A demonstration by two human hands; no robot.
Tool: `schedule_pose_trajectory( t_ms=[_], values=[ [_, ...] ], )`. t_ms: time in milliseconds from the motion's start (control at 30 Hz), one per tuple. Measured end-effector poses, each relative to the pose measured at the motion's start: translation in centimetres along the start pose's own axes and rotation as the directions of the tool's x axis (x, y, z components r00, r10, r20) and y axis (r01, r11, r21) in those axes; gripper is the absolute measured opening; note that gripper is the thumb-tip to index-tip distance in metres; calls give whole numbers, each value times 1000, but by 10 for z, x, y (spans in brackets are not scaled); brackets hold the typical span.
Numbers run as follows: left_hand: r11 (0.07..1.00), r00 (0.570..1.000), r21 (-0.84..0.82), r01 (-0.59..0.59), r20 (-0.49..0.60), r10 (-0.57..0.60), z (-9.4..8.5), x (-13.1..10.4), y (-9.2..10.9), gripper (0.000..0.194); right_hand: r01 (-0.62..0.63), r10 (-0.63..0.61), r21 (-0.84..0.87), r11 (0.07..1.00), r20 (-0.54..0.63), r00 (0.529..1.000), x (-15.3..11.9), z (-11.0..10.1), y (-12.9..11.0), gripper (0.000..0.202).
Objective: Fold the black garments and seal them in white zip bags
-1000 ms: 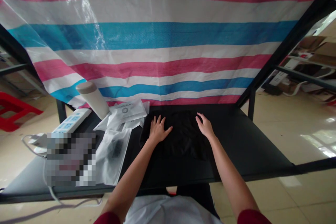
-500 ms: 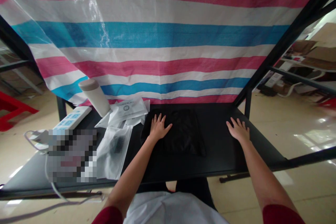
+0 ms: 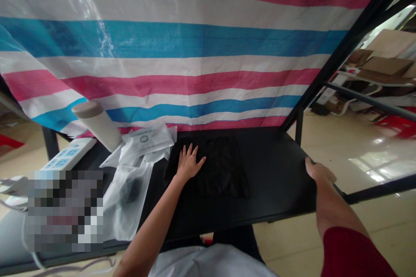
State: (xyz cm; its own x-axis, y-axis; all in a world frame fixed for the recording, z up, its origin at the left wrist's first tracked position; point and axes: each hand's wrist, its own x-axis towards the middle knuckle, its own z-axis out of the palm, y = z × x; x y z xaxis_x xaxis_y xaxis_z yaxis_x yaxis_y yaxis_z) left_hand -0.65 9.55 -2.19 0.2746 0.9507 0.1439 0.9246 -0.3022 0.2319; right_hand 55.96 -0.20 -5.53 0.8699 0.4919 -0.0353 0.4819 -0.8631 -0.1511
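Note:
My left hand (image 3: 187, 164) lies flat on a black folded cloth item (image 3: 222, 169), fingers spread, over its left part. Whether that item is a bag or a garment, I cannot tell. Over at the right edge of the black table (image 3: 273, 173), my right hand (image 3: 320, 172) grips the tabletop, thumb on top. Its other fingers are hidden past the edge. Left of the cloth are white printed plastic pouches (image 3: 146, 140) and a clear frosted zip bag (image 3: 125, 201) with a dark thing inside.
A white bottle with a grey lid (image 3: 97, 125) leans behind the pouches. A white power strip (image 3: 69, 154) with a plug and cable sits at the left, beside a pixelated patch. Striped sheeting (image 3: 195, 65) hangs behind; a black metal frame (image 3: 325, 73) rises at the right.
My right hand has moved from lying spread on the tabletop to gripping its right edge. My left hand stays on the black cloth. The view has shifted somewhat.

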Motion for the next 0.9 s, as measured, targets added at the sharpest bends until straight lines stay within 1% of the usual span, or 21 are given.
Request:
schedule_pose_trajectory(
  t_ms=[100,167,400,600,767,900],
  values=[
    [1000,1000,9,1,4,-1,0,1,0,69,-108,108,6,994,50,993,-2,-2,-3,75],
    [1000,1000,11,-2,2,2,0,2,0,69,-122,122,2,992,46,991,-4,-4,-5,74],
    [1000,1000,0,-2,2,2,1,2,0,69,-120,120,1,993,29,992,-7,-5,-6,78],
    [1000,1000,2,-1,0,1,4,2,-1,69,-137,137,1,991,45,990,-6,-4,-4,79],
    [1000,1000,-10,-5,-5,5,5,2,-2,70,-71,71,0,997,61,996,-3,-4,-1,77],
    [1000,1000,-16,-7,-10,7,5,2,-2,70,-60,60,-4,998,72,996,-1,-6,-1,77]
  ],
)
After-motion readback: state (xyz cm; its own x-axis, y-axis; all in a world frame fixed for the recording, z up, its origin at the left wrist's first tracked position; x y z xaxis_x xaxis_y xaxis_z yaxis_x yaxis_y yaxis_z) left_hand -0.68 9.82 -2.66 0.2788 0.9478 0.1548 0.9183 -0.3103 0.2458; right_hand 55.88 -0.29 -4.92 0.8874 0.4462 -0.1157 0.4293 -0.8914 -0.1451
